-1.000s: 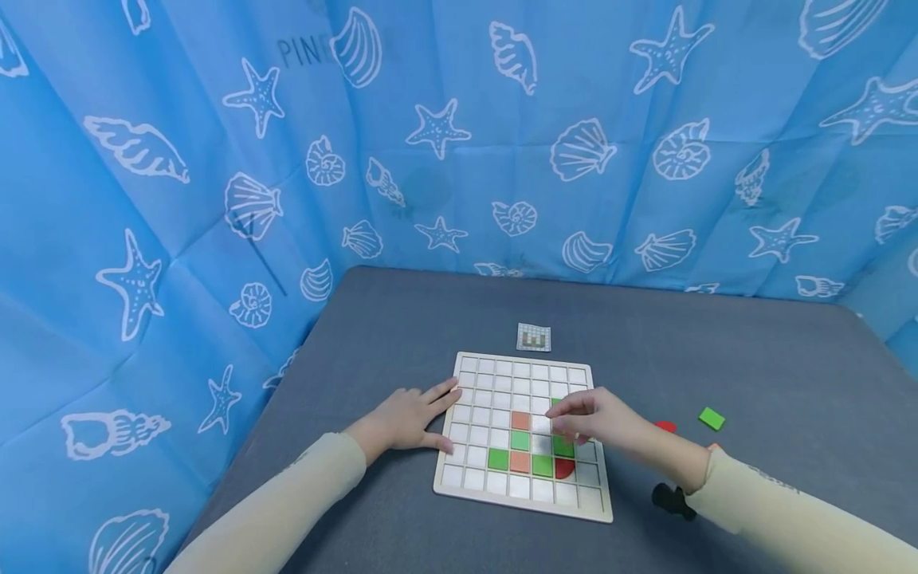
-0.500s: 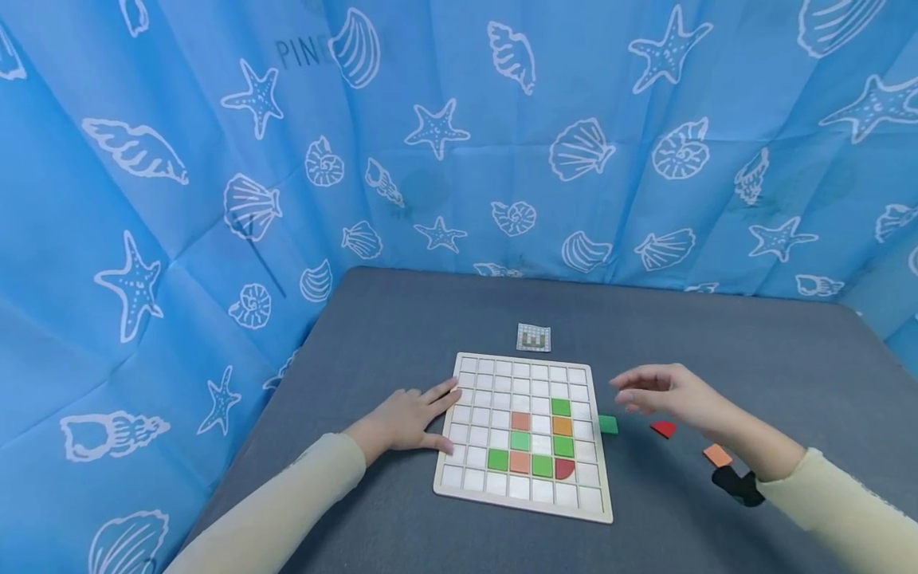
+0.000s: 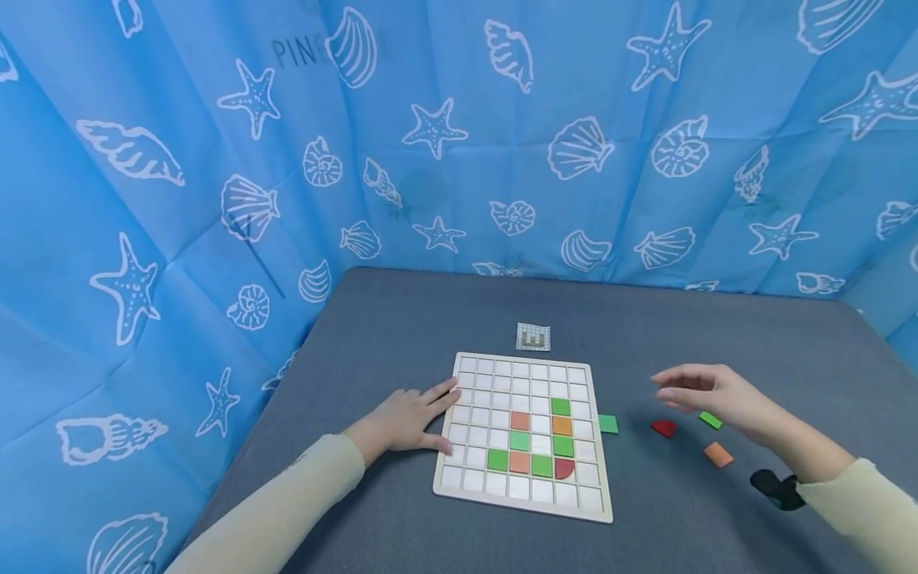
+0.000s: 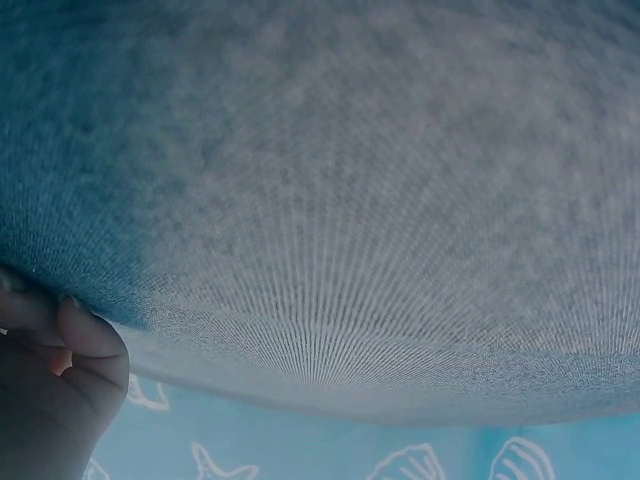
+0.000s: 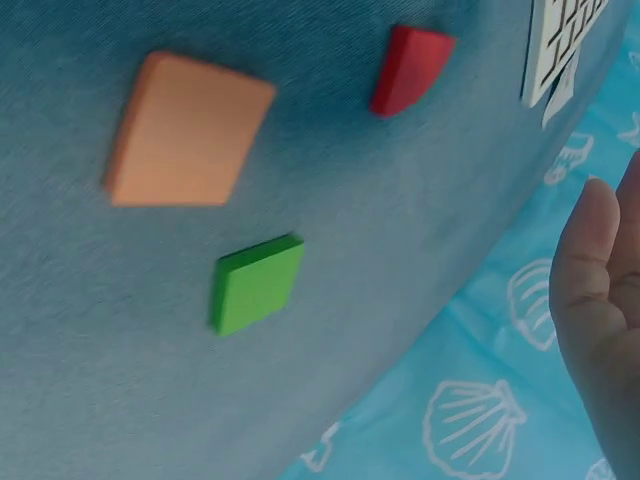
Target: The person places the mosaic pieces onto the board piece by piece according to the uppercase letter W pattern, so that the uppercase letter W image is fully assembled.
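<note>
A white gridded board with a pale frame lies on the grey table. Green, orange and salmon square tiles and one red rounded tile sit in some of its cells. My left hand rests at the board's left edge, fingers spread and touching the frame. To the right of the board, my right hand hovers above the table with nothing in it, its fingers loosely bent. Around and below it lie a red tile, a bright green tile and an orange tile.
A teal-green tile touches or nearly touches the board's right edge. Behind the board lies a small printed card with a grid pattern. A blue curtain with white shells hangs beyond the table's far edge.
My right hand has left the board and moved right, over the loose tiles. An orange tile between two green ones and the teal tile beside the board have come into view. My left hand stays put.
</note>
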Demonstrator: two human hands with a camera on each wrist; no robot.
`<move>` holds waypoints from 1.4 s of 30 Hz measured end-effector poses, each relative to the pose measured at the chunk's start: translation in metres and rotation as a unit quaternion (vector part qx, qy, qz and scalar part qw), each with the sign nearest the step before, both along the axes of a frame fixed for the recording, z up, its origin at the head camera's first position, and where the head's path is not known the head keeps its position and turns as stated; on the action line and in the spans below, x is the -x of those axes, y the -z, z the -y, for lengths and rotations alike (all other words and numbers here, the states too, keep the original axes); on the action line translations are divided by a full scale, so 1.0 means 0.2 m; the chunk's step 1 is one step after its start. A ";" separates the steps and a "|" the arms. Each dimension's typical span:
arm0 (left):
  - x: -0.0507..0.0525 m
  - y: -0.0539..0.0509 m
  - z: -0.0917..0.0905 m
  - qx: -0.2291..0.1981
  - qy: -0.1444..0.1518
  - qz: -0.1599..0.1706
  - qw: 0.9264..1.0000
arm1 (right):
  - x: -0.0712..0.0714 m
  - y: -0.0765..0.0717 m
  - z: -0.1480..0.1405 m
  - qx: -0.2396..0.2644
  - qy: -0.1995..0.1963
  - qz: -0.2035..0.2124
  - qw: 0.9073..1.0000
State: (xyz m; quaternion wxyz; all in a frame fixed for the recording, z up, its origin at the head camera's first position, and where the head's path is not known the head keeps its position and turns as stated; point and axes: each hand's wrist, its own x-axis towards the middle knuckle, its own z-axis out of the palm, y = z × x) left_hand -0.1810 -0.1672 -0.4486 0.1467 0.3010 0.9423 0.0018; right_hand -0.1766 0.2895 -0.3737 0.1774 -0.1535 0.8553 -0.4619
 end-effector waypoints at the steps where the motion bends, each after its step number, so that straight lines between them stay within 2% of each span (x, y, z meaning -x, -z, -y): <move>1: 0.00 0.00 0.00 0.000 0.000 0.000 1.000 | 0.00 0.00 -0.01 -0.004 0.003 0.000 1.000; 10: 0.00 0.00 0.00 -0.001 0.000 -0.001 1.000 | 0.00 0.05 -0.10 -0.011 0.010 0.007 1.000; 16: 0.00 -0.01 0.00 -0.001 -0.002 0.004 1.000 | 0.00 0.10 -0.15 -0.029 0.001 0.021 0.999; 20: 0.00 -0.01 0.00 -0.001 -0.003 0.005 1.000 | 0.00 0.14 -0.17 -0.038 -0.032 0.031 0.998; 26: -0.01 -0.02 -0.01 0.000 -0.004 0.005 1.000 | 0.02 0.21 -0.18 -0.017 -0.092 0.044 0.995; 32: 0.00 -0.01 -0.01 0.003 -0.003 0.002 1.000 | 0.04 0.27 -0.17 -0.023 -0.100 0.022 0.994; 42: -0.01 -0.01 0.00 0.001 0.003 -0.001 1.000 | 0.03 0.28 -0.12 -0.083 -0.090 -0.046 0.991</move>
